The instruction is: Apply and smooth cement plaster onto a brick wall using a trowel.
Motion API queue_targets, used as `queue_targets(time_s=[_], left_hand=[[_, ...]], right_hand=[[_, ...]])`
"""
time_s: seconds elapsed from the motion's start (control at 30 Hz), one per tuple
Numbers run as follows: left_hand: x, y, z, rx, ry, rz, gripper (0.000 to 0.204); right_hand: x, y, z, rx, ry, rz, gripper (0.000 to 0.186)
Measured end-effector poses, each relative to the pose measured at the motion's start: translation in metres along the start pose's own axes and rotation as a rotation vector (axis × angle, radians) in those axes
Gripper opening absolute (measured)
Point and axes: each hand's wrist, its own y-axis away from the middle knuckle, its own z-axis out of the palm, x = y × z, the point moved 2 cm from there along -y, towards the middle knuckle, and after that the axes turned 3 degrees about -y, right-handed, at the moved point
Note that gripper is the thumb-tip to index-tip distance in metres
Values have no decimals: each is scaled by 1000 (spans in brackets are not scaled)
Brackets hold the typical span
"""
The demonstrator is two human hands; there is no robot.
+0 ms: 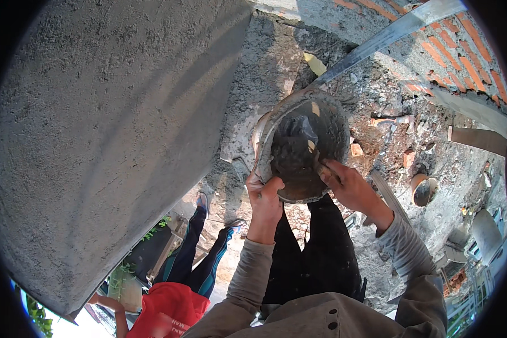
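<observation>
A mortar-caked bucket (333,127) is in front of me, tilted so that its inside shows. Dark wet mortar (290,127) lies within. My left hand (265,200) is closed on the bucket's near-left rim, thumb over the edge. At the near-right rim, my right hand (348,188) is closed around the handle of what looks like a trowel (294,151). Its dark flat blade sits inside the bucket and blends with the mortar, so its outline is hard to make out.
A grey plastered wall (112,124) rises on the left. A long straightedge (377,45) slants behind the bucket toward a brick wall (462,50). Rubble, an orange-handled tool (391,120) and a small bucket (423,190) lie right. A person in red (172,307) stands lower left.
</observation>
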Motion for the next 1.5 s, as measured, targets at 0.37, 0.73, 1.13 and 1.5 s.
queue_targets(time_s=[0.37,0.73,1.13,1.5], left_hand=[[-5,4,-11,14,-10,-27,43],[-9,-9,-29,-60,-86,-4,55],[-12,-29,-48,44,135,-60,56],[8,-52,-80,90,167,-89,55]], right_hand=[[-4,-12,-13,-109,-6,113,28],[10,-15,11,-431,-454,326,37],[29,-16,18,-358,-728,279,35],[-15,-13,4,-76,-1058,346,35]])
